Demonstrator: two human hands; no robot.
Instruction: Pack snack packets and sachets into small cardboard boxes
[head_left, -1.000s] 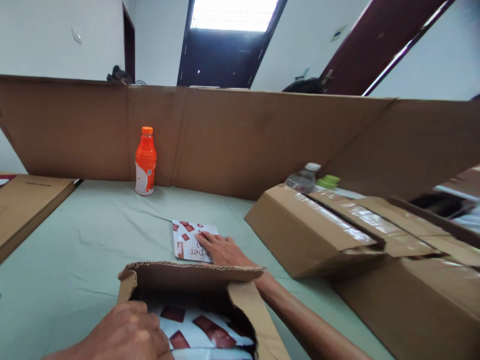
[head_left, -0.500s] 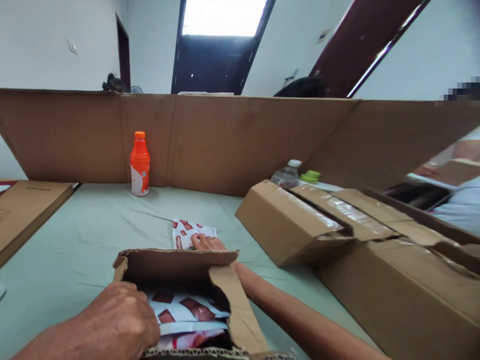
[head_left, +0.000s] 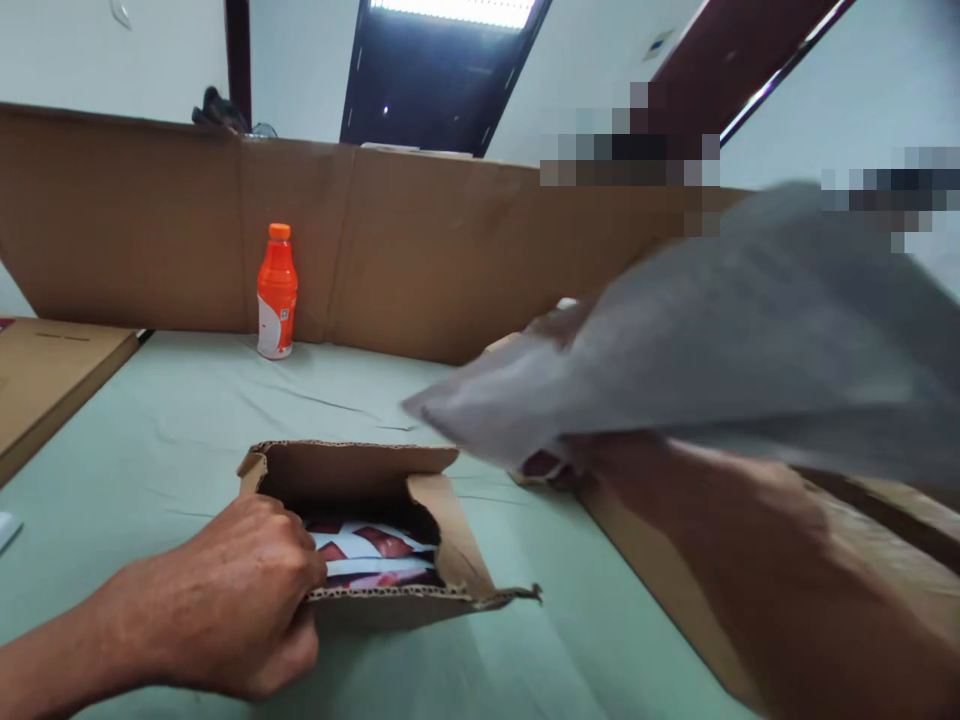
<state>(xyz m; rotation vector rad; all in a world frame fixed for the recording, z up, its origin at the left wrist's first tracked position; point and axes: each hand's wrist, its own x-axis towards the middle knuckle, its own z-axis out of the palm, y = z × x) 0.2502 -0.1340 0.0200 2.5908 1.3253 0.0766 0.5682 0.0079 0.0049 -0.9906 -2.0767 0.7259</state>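
Observation:
A small open cardboard box stands on the table, with several white packets printed in dark red inside it. My left hand is closed around the box's near left edge. My right hand is raised to the right of the box and grips a grey-white packet. Motion smears this packet, and it hides part of my fingers. A scrap of dark red and white print shows at its lower edge.
An orange bottle stands at the back, before a tall cardboard partition. A flat cardboard box lies at the left. Larger cardboard boxes at the right are partly hidden by my right arm. Pale green cloth covers the table.
My right hand has lifted the packet from behind the box and swung it up to the right, towards me. My left hand stays on the box edge. The view has tilted down.

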